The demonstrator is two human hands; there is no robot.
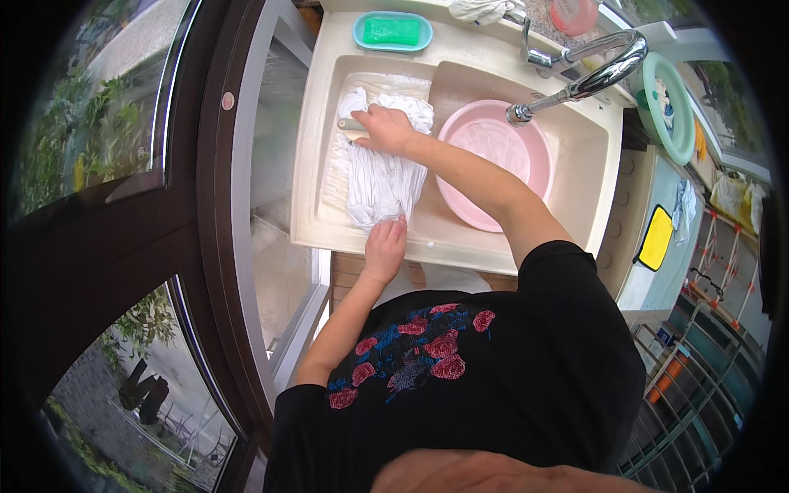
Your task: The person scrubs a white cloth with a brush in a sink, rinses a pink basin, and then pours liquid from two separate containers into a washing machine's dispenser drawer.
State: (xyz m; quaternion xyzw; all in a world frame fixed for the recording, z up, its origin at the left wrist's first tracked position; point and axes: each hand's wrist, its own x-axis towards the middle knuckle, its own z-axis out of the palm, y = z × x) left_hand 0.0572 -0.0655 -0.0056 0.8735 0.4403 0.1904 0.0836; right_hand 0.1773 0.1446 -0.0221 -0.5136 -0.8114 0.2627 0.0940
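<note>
A wet white cloth garment (388, 175) lies bunched in long folds over the ribbed washboard (335, 179) at the left of the laundry sink. My right hand (387, 128) grips a scrubbing brush (352, 125) with a pale grey-green back, pressed on the upper part of the cloth; its bristles are mostly hidden. At the near end of the cloth, my left hand (386, 246) holds the gathered edge under its fingers. Beside the washboard, a pink plastic basin (453, 197) with whitish, sudsy-looking residue inside sits in the deep bowl of the sink.
A chrome faucet (607, 71) arches over the basin. Green soap (391, 31) rests in a blue dish (359, 38) on the back rim. To the right are a green basin (684, 138) and a yellow cloth (655, 239). A dark-framed door (216, 215) stands on the left.
</note>
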